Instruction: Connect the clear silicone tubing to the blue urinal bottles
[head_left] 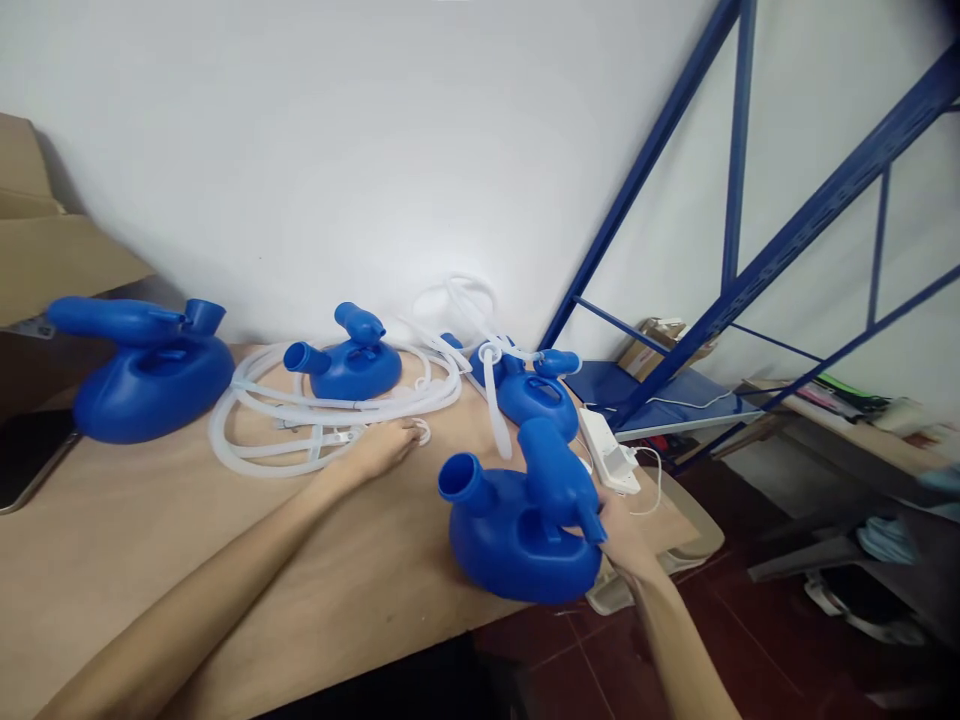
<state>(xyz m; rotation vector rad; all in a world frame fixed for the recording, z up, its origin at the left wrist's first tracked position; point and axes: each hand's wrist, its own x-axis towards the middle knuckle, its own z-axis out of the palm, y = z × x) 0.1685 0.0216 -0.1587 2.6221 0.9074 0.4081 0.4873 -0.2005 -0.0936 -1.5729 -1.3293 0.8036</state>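
Note:
Near the table's front right edge is a blue plastic bottle (517, 540) with an open round neck and a rounded blue attachment on top. My right hand (624, 530) holds its right side, with the fingers mostly hidden behind it. My left hand (386, 447) rests low over the table, its fingertips closed on a small white ring (424, 431). Coiled translucent tubing (262, 460) lies beside and behind my left hand. A second blue bottle (356, 372) stands among the coils.
More blue bottles stand at the far left (154, 390) and behind the held one (540, 400), the latter with tubing over it. A white power strip (609, 452) lies at the right edge. A phone (34, 455), a cardboard box (67, 260) and a blue metal rack (645, 170) flank the table.

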